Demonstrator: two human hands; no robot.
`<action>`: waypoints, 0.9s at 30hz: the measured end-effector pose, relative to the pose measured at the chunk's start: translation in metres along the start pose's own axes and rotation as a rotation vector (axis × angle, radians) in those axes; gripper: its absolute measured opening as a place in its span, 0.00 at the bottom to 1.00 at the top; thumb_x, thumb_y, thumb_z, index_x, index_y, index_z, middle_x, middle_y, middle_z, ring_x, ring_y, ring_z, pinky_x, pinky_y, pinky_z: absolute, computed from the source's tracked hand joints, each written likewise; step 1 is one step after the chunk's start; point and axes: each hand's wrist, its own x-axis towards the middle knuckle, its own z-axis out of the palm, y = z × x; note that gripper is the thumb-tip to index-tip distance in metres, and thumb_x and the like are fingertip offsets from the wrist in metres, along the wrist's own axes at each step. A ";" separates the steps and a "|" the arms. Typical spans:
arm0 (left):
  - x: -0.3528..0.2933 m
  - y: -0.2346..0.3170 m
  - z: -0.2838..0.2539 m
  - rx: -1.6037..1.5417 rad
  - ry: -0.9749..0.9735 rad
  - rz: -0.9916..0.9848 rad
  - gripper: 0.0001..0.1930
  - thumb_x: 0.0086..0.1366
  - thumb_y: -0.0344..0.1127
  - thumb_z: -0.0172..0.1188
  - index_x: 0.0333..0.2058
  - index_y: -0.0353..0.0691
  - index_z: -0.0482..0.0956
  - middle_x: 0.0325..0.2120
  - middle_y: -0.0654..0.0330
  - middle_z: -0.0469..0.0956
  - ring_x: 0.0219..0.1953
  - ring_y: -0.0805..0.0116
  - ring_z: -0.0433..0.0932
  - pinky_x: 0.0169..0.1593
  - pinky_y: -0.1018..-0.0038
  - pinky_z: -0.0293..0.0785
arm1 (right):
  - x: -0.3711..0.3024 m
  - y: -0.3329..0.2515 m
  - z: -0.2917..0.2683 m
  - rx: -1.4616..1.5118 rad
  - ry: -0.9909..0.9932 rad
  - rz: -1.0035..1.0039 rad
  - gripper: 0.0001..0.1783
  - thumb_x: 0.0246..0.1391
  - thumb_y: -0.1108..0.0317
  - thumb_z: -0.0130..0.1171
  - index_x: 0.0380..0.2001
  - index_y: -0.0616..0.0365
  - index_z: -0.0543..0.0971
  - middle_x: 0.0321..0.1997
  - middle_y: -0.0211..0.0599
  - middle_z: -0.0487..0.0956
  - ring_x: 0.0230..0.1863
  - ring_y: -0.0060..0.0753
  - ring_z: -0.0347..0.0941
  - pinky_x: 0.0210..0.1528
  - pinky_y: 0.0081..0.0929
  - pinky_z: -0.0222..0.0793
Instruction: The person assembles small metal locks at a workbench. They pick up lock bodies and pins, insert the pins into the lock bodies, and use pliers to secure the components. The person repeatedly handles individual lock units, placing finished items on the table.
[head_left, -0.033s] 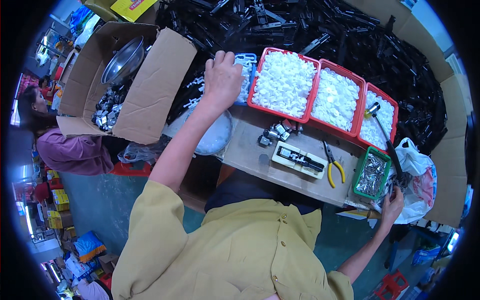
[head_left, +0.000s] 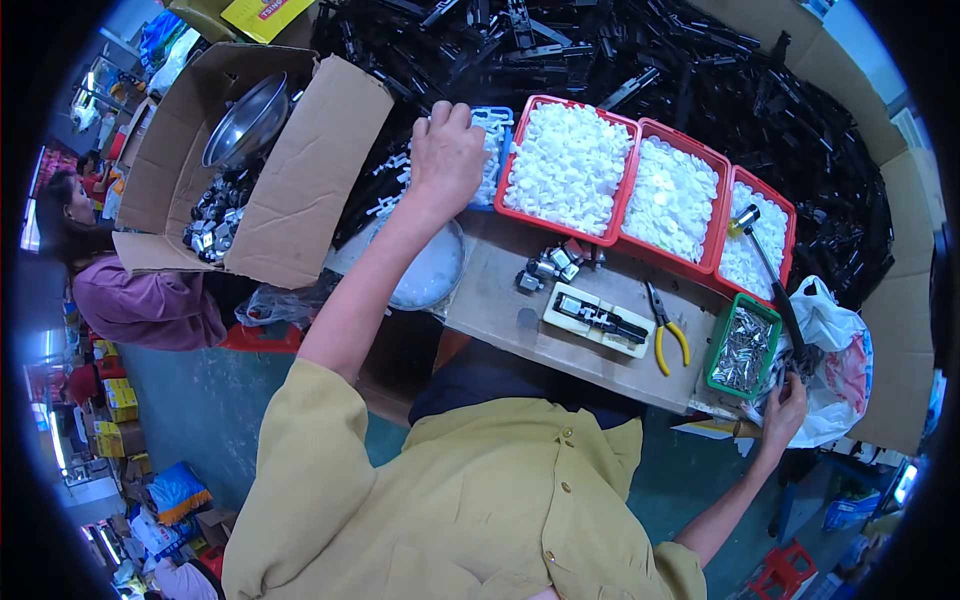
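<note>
Our left hand (head_left: pixel 445 150) closes over white parts in the blue tray (head_left: pixel 497 120); our right hand (head_left: pixel 783 408) grips a black tool (head_left: pixel 775 285).

Illumination is bright, even and diffuse, with only soft shadows beneath the pale wooden bench (head_left: pixel 500 300). The white plastic parts in the red rectangular trays (head_left: pixel 620 235) appear nearly overexposed. Fisheye distortion bends straight edges toward the black circular rim, where detail softens.
</note>
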 end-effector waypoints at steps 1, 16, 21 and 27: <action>0.002 -0.001 0.002 0.015 -0.021 0.004 0.08 0.55 0.33 0.70 0.34 0.38 0.86 0.39 0.58 0.77 0.50 0.59 0.70 0.49 0.62 0.65 | -0.001 -0.003 -0.001 -0.012 -0.015 0.019 0.18 0.53 0.75 0.61 0.49 0.66 0.78 0.34 0.45 0.78 0.32 0.41 0.73 0.39 0.38 0.69; -0.024 -0.025 -0.057 -0.584 0.076 -0.138 0.06 0.59 0.29 0.69 0.33 0.33 0.87 0.30 0.54 0.85 0.31 0.64 0.83 0.36 0.70 0.75 | -0.005 0.012 -0.001 0.281 0.099 -0.039 0.14 0.63 0.69 0.60 0.47 0.68 0.81 0.41 0.44 0.82 0.40 0.32 0.77 0.44 0.30 0.72; -0.053 -0.038 -0.087 -0.600 -0.130 -0.131 0.05 0.58 0.28 0.68 0.32 0.33 0.87 0.28 0.57 0.84 0.32 0.71 0.80 0.36 0.73 0.74 | -0.007 0.005 -0.012 0.337 0.090 -0.042 0.14 0.64 0.69 0.60 0.47 0.69 0.80 0.41 0.40 0.82 0.40 0.29 0.75 0.45 0.29 0.71; -0.075 -0.023 -0.066 -0.376 -0.181 0.100 0.05 0.53 0.27 0.70 0.27 0.34 0.83 0.26 0.56 0.74 0.38 0.57 0.73 0.42 0.63 0.71 | -0.007 0.009 -0.015 0.355 0.078 -0.043 0.14 0.63 0.69 0.60 0.47 0.70 0.80 0.40 0.39 0.81 0.40 0.28 0.73 0.46 0.27 0.69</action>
